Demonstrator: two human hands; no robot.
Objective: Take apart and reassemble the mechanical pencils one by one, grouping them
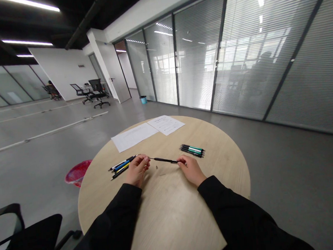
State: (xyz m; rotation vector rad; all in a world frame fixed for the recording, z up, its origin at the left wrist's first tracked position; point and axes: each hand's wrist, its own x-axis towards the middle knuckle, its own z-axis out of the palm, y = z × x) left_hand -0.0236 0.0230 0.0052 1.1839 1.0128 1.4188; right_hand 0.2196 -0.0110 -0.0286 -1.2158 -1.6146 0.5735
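Observation:
A slim black pen (165, 160) is held nearly level above the round wooden table (174, 217). My right hand (191, 169) pinches its right end. At the pen's thin left tip, the fingers of my left hand (137, 169) are pressed together; whether they grip the tip or a small part is too small to tell. Several pens with blue, yellow and black barrels (121, 166) lie just left of my left hand. Beyond my right hand, several green and black pens (192, 150) lie side by side.
Two sheets, a left paper (135, 136) and a printed paper (166, 124), lie at the table's far side. A red basin (78, 173) stands on the floor at the left, near a black chair (28, 246). A tiny dark bit (156, 167) sits below the held pen.

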